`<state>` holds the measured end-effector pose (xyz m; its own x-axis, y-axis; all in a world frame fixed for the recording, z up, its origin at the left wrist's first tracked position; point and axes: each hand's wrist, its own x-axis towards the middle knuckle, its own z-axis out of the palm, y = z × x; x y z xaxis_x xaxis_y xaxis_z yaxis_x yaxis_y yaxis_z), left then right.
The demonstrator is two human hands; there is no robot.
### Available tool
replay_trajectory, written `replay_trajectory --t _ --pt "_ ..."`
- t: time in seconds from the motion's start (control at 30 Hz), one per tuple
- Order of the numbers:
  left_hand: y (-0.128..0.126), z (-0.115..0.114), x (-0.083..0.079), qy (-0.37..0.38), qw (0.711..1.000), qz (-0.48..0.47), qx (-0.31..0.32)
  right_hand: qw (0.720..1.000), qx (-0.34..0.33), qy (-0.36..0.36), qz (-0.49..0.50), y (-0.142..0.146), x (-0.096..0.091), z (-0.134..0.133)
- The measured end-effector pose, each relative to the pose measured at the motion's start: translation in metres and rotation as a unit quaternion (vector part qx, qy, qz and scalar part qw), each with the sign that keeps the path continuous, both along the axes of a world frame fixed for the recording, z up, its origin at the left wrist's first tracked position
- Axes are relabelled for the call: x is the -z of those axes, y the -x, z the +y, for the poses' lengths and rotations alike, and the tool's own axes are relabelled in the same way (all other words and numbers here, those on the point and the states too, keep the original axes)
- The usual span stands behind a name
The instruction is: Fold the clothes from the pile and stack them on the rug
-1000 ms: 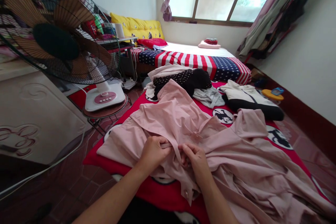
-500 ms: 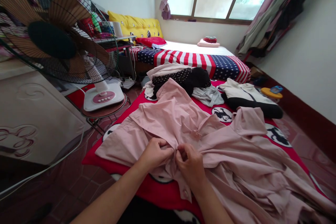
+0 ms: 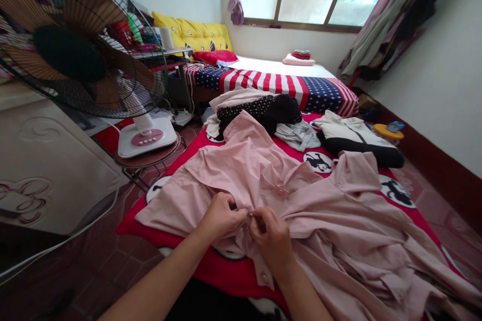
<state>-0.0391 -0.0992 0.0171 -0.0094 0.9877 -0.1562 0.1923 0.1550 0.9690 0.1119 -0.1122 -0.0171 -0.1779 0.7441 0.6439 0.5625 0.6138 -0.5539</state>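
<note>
A large pink garment (image 3: 324,210) lies spread over a red blanket (image 3: 211,271) on the floor. My left hand (image 3: 222,216) pinches the garment's front edge at the middle. My right hand (image 3: 271,241) pinches the facing edge right beside it, fingertips almost touching the left hand's. A small button shows between the fingertips. Another pink button (image 3: 280,191) sits on the fabric just above my hands.
A standing fan (image 3: 81,45) rises at the left, its pink base (image 3: 146,139) on a small stand. Dark and white clothes (image 3: 263,110) are piled beyond the garment, with a black-and-white bag (image 3: 357,138) at right. A flag-patterned mattress (image 3: 278,85) lies under the window.
My two hands have drawn closer together on the garment's front edges, and the view has drifted slightly up and left.
</note>
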Motion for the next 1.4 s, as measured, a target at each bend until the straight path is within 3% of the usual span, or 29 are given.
replay_trajectory --t 0.1,0.2,0.23,0.3,0.37,0.43,0.5,0.57,0.67,0.73,0.83,0.9,0.97,1.03,1.13,1.2,1.27,1.4 --pt "-0.004 0.000 -0.011 0.022 0.995 -0.091 -0.025 0.998 -0.013 0.034 0.050 -0.001 -0.008 -0.005" --pt "-0.007 -0.001 -0.015 0.019 0.988 -0.150 -0.039 0.966 -0.033 0.189 0.172 -0.001 -0.018 -0.007" --pt "-0.008 -0.002 -0.015 0.013 0.987 -0.155 -0.029 0.936 -0.045 0.268 0.225 -0.001 -0.021 -0.005" --pt "-0.010 -0.005 -0.012 -0.009 0.991 -0.130 0.004 0.844 -0.078 0.422 0.321 -0.002 -0.027 0.002" --pt "-0.008 -0.006 -0.012 -0.056 0.997 -0.047 0.039 0.754 -0.109 0.527 0.377 -0.004 -0.033 0.010" --pt "0.002 -0.004 -0.016 -0.110 0.990 0.066 0.061 0.714 -0.113 0.568 0.394 -0.010 -0.042 0.015" --pt "0.021 0.004 -0.022 -0.126 0.978 0.144 0.078 0.741 -0.089 0.545 0.382 -0.022 -0.056 0.012" --pt "0.049 0.017 -0.029 -0.102 0.977 0.164 0.088 0.820 -0.050 0.476 0.314 -0.040 -0.070 0.001" --pt "0.095 0.037 -0.031 -0.087 0.972 0.207 0.071 0.943 0.022 0.319 0.091 -0.077 -0.077 -0.023" --pt "0.113 0.043 -0.029 -0.106 0.942 0.316 0.030 0.976 0.065 0.202 -0.042 -0.100 -0.068 -0.038" --pt "0.107 0.034 -0.029 -0.202 0.859 0.464 -0.073 0.978 0.117 0.125 -0.123 -0.122 -0.046 -0.054" --pt "0.081 0.019 -0.033 -0.296 0.837 0.447 -0.111 0.974 0.135 0.130 -0.130 -0.125 -0.038 -0.062" --pt "0.045 0.001 -0.038 -0.356 0.863 0.354 -0.056 0.977 0.123 0.133 -0.117 -0.123 -0.041 -0.069" --pt "0.010 -0.013 -0.040 -0.359 0.893 0.259 0.081 0.980 0.079 0.151 -0.105 -0.122 -0.055 -0.075" --pt "-0.024 -0.022 -0.032 -0.316 0.887 0.233 0.243 0.960 -0.016 0.249 -0.125 -0.125 -0.081 -0.082" --pt "-0.031 -0.020 -0.024 -0.287 0.877 0.281 0.265 0.929 -0.079 0.320 -0.166 -0.127 -0.094 -0.082" --pt "-0.030 -0.016 -0.019 -0.265 0.865 0.340 0.256 0.921 -0.087 0.330 -0.188 -0.124 -0.101 -0.076" --pt "-0.020 -0.010 -0.023 -0.260 0.832 0.423 0.247 0.971 0.044 0.163 -0.173 -0.093 -0.096 -0.042"
